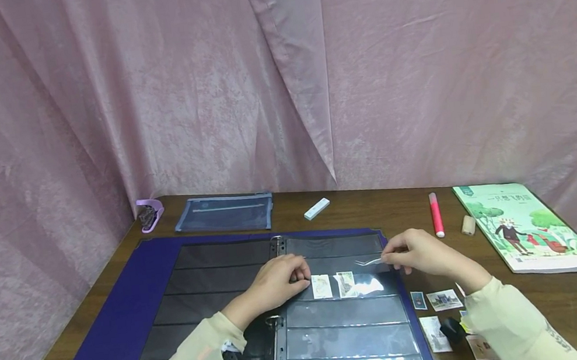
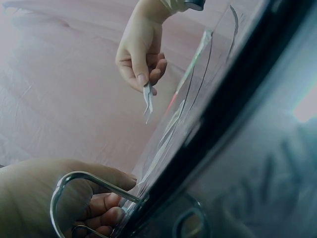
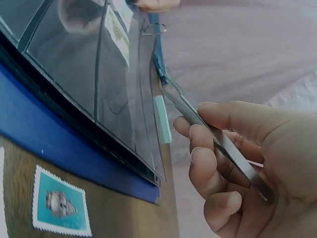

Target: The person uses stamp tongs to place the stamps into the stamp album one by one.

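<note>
My right hand (image 1: 423, 254) pinches metal tweezers (image 3: 228, 148) between thumb and fingers. Their tips point left over the right page of an open stamp album (image 1: 350, 312). Two stamps sit side by side in one of its clear strip pockets, a left stamp (image 1: 322, 287) and a right stamp (image 1: 346, 285). My left hand (image 1: 277, 278) rests on the page beside the left stamp, near the ring binding, fingers loosely bent and thumb tip at the stamp's edge. No stamp shows between the tweezer tips.
Several loose stamps lie right of the album, among them a teal stamp (image 3: 60, 204). Behind it are a purple stapler-like item (image 1: 151, 215), a blue zip pouch (image 1: 224, 214) and a small white block (image 1: 317, 208). Farther right lie a pink marker (image 1: 436, 215), an eraser (image 1: 468, 225) and a book (image 1: 536, 224).
</note>
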Tool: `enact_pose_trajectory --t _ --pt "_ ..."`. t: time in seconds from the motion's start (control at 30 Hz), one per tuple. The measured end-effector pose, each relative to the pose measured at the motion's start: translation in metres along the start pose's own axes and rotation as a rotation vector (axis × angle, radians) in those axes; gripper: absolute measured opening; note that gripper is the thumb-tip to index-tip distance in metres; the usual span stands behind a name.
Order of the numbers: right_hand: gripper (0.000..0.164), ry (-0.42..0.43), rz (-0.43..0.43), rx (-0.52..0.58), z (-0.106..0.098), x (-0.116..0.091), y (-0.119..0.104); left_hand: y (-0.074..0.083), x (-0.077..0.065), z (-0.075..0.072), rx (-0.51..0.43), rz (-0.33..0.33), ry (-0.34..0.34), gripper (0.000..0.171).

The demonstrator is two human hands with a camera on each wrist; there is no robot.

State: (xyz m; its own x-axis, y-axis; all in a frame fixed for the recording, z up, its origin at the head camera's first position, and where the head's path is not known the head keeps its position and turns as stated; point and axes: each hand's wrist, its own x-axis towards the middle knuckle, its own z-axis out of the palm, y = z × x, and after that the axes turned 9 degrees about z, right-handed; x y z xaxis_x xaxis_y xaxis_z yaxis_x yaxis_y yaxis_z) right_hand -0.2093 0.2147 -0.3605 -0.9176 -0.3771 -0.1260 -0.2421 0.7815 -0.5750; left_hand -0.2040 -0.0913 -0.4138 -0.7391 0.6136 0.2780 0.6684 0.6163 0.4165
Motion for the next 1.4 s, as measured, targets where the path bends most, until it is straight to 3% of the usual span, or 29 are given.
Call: enact_pose_trajectory --t 0.3,0.7,1.0,1.4 --pt "0.025 0.005 0.031 0.089 -0.014 -0.015 0.009 0.001 0.000 0.000 -0.006 -0.005 -0.003 0.010" --pt "0.027 0.069 0.087 0.124 -0.029 -0.035 0.031 -0.002 0.000 0.000 -0.001 0.001 0.004 0.010" --pt "0.017 0.213 0.095 0.028 -0.035 -0.052 0.046 0.000 0.000 0.000 0.000 -0.005 -0.001 0.010" --pt "0.026 0.263 0.208 0.016 -0.036 -0.069 0.066 0.001 0.000 0.000 -0.007 -0.004 -0.007 0.010"
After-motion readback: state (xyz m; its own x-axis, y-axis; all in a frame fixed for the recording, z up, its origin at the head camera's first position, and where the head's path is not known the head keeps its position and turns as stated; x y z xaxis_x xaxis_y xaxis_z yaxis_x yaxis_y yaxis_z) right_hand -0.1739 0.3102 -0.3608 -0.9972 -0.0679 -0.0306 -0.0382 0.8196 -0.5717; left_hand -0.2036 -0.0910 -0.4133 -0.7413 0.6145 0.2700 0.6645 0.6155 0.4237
